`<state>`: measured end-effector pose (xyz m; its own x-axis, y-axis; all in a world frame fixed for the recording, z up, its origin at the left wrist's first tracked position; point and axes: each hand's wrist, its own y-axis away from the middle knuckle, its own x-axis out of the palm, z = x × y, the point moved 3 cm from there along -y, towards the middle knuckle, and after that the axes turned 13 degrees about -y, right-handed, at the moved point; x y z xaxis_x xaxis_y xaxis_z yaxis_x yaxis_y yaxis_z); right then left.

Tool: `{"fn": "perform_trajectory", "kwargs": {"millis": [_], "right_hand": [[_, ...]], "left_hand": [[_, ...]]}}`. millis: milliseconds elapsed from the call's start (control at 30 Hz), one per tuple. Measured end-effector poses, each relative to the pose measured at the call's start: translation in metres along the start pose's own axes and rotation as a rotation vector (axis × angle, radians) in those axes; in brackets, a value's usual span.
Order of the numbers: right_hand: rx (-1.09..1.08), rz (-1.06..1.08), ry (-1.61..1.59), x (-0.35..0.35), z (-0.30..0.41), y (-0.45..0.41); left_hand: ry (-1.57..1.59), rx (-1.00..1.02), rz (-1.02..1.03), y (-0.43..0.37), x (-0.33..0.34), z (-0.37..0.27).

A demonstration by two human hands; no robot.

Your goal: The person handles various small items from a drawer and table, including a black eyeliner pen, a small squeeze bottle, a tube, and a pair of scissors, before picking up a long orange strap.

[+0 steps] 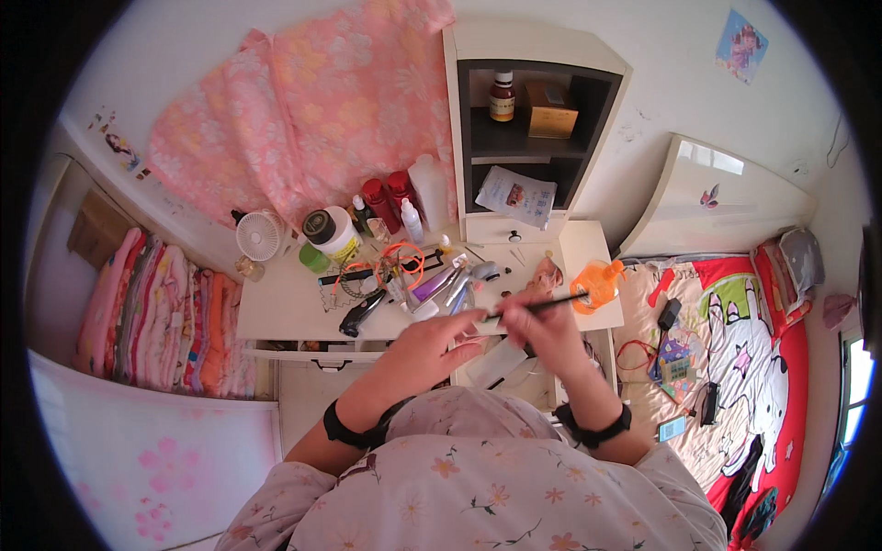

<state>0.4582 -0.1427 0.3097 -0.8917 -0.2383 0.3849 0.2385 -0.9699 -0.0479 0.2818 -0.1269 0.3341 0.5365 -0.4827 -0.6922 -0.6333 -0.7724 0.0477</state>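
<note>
My right hand [541,334] holds a thin black stick-like item [558,301], perhaps a pencil or brush, that points to the right over the white desk [289,313]. Close to its left end is my left hand [437,344], palm down, with fingertips near that end; whether they touch it cannot be told. Below both hands an open drawer [551,389] shows a translucent container [499,361] inside. Just behind the hands lie a purple tube [431,282], a grey rounded device [484,270] and a black hair clipper or similar tool [362,313].
An orange pump bottle [596,286] stands at the desk's right end. Farther left are a white fan [260,235], a green-lidded jar [314,257], red-capped bottles [377,203] and an orange cable [413,258]. A shelf cabinet [592,41] rises behind. A bed [751,358] is at right.
</note>
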Motion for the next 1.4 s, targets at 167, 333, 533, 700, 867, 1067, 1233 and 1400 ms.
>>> {"fn": "perform_trajectory", "kwargs": {"millis": [167, 333, 533, 700, 867, 1067, 1233, 1400], "right_hand": [[-0.147, -0.319, 0.044, -0.063, 0.0, -0.078], [-0.328, -0.46, 0.349, -0.157, -0.048, -0.166], [-0.332, -0.491, 0.535, -0.183, -0.086, -0.241], [-0.23, -0.438, 0.683, -0.187, -0.113, -0.269], [-0.213, -0.41, 0.917, -0.191, -0.117, -0.279], [-0.169, -0.359, 0.95, -0.176, -0.103, -0.276], [-0.148, -0.29, 0.973, -0.19, -0.102, -0.277], [-0.143, -0.307, 0.951, -0.183, -0.103, -0.276]], "left_hand": [[-0.226, -0.037, -0.211, 0.013, -0.014, 0.038], [-0.305, -0.087, -0.122, 0.04, -0.009, 0.069], [-0.346, -0.238, -0.141, 0.082, -0.007, 0.092], [-0.404, -0.295, -0.207, 0.103, -0.012, 0.103], [-0.412, -0.34, -0.2, 0.107, -0.015, 0.11], [-0.377, -0.282, -0.255, 0.092, -0.019, 0.105], [-0.36, -0.26, -0.201, 0.081, -0.017, 0.105], [-0.354, -0.275, -0.188, 0.081, -0.018, 0.11]]}}
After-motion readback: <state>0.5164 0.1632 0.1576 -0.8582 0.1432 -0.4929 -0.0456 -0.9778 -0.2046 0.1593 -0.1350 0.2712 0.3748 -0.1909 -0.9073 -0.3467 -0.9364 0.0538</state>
